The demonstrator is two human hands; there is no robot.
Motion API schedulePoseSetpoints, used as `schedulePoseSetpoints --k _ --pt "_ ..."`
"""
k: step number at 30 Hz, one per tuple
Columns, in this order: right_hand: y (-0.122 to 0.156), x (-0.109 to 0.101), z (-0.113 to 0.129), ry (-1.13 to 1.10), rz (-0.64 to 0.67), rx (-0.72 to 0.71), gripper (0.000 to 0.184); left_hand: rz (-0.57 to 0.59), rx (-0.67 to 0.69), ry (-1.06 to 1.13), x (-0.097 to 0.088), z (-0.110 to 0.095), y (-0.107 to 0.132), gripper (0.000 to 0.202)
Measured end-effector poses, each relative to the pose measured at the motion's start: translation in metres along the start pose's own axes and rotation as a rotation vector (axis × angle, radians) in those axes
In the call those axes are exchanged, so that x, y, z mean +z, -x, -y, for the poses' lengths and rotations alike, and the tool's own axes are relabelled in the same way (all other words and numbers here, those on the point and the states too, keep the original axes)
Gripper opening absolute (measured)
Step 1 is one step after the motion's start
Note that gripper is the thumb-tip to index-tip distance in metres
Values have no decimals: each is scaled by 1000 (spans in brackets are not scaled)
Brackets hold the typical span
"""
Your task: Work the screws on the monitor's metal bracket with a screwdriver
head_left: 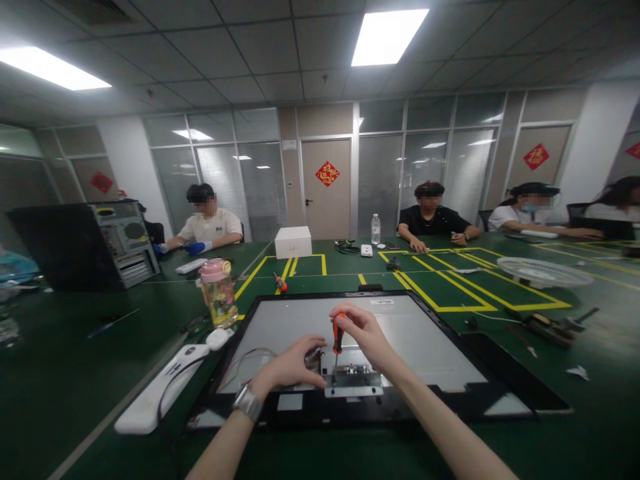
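Note:
A large flat display panel (pixel 425 347) with a black frame lies in front of me, its pale metal back facing up. Near its front edge sits a small metal bracket (pixel 353 381) with holes and fittings. My right hand (pixel 365 330) grips a red-and-black screwdriver (pixel 339 335) from above. The tool stands almost upright, its shaft reaching down to the bracket; the tip is too small to make out. My left hand (pixel 293 365) curls around the bracket's left end, thumb in front and fingers behind. A watch is on that wrist. Thin wires run left of this hand.
Left of the panel are a white power strip (pixel 163 387) and a pink-lidded bottle (pixel 219 293). A black computer case (pixel 83 243) stands farther left. A white box (pixel 293 242) is ahead, and a dark flat slab (pixel 513 370) lies right. Several people sit across the green table.

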State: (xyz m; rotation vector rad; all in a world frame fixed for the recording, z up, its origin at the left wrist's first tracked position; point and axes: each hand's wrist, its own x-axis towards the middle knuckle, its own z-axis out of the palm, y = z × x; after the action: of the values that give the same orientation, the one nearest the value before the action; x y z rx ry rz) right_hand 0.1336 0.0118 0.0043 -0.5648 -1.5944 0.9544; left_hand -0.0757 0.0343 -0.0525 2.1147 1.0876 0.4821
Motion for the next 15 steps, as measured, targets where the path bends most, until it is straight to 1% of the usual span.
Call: schedulePoseSetpoints --k 6,11,15 --pt "1 0 2 8 11 13 30 -15 14 -50 0 4 -1 87" --pt "6 -1 2 -14 -11 -9 24 -18 4 -52 0 5 -1 89" --pt "7 -6 -1 -35 -31 25 25 -31 -32 -86 0 2 0 92"
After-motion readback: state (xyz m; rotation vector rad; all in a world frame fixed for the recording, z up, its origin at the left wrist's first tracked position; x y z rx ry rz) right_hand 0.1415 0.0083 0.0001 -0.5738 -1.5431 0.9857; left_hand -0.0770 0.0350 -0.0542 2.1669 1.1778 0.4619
